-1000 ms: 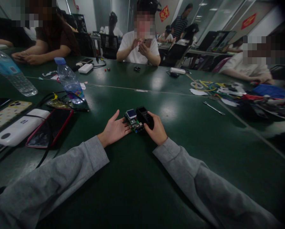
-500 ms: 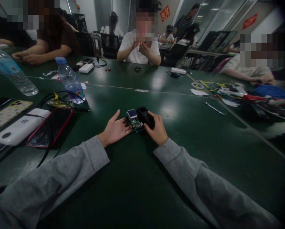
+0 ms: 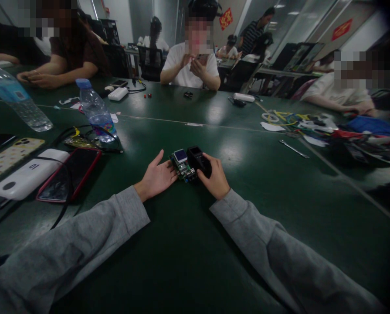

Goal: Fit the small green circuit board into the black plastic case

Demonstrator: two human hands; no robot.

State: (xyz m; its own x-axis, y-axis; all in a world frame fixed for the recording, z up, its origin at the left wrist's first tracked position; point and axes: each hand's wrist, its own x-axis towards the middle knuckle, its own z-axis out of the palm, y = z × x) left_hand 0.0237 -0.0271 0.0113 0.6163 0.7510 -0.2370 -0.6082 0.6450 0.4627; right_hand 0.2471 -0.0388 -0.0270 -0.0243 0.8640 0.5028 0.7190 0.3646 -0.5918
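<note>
A small green circuit board (image 3: 182, 166) with a little pale-blue screen lies on the dark green table (image 3: 188, 244) in front of me. A black boxy module (image 3: 198, 159) sits against its right side. My left hand (image 3: 155, 177) lies palm up with fingers stretched out, their tips under or against the board's left edge. My right hand (image 3: 215, 179) is curled round the black module, fingers wrapped on its far side. Grey sleeves cover both my arms.
At my left lie a red-cased phone (image 3: 69, 174), a white power bank (image 3: 28, 173), a patterned phone and black cables. Two water bottles (image 3: 96, 111) stand further left. A wrench (image 3: 293, 148) and a heap of wires (image 3: 328, 126) lie right. People sit round the table.
</note>
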